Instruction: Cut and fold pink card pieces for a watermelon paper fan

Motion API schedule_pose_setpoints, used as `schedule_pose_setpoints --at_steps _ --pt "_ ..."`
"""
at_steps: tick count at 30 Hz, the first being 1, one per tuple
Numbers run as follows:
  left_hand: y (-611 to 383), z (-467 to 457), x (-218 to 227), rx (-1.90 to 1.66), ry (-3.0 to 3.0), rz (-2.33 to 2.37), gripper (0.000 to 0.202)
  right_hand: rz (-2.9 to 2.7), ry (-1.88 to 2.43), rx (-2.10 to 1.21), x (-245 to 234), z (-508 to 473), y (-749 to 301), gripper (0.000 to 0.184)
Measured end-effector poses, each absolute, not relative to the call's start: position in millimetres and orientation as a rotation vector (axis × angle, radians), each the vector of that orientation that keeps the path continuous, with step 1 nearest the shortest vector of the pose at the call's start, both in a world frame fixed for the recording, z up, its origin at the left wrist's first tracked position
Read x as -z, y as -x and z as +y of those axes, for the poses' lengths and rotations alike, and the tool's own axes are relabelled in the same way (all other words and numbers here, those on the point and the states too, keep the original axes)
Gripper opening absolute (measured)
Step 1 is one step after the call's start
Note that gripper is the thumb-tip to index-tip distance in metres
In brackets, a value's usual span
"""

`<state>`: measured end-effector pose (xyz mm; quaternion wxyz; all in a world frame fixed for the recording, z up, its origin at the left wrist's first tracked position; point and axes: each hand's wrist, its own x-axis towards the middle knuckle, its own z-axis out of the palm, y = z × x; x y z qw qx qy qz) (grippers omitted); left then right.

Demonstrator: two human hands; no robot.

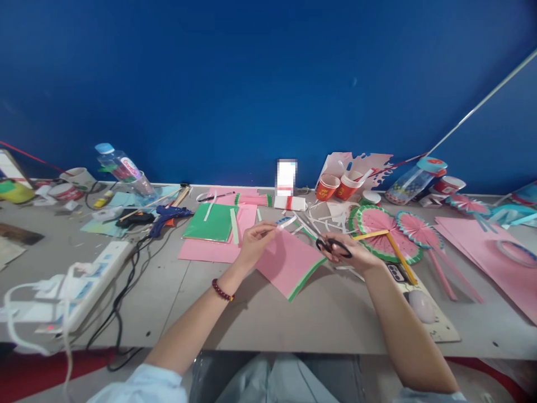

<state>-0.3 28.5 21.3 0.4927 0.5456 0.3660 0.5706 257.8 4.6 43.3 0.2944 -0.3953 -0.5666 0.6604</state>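
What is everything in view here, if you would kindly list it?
bordered sheet: 1, pink and green, centre
scissors: 1, black handles, centre
paper pack: 1, green, left
glue gun: 1, blue, left
power strip: 1, white, far left
bottle: 1, clear, back left
paper cups: at least 2, red, back
pleated fans: at least 2, pink, right
wall: 1, blue, behind
desk: 1, grey, underneath
loose paper, other clutter: uncounted, mixed, across desk
left hand: 1, holding sheet
right hand: 1, holding scissors
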Motion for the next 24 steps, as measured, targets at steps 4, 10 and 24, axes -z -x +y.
schedule_pose_setpoints --at_steps 4,10,24 --pt "0.8 28.3 -21.4 -1.430 -1.386 0.854 0.007 -1.584 1.143 -1.803 -44.9 3.3 -256.7 0.051" --pt "1.6 24.7 -26.3 -1.422 -1.347 0.810 0.007 -1.584 1.084 -1.780 -42.8 9.1 -265.6 0.049" --pt "6.1 26.1 -26.4 -1.304 -1.207 0.727 0.007 -1.673 1.119 -1.806 -44.8 4.2 -265.9 0.044"
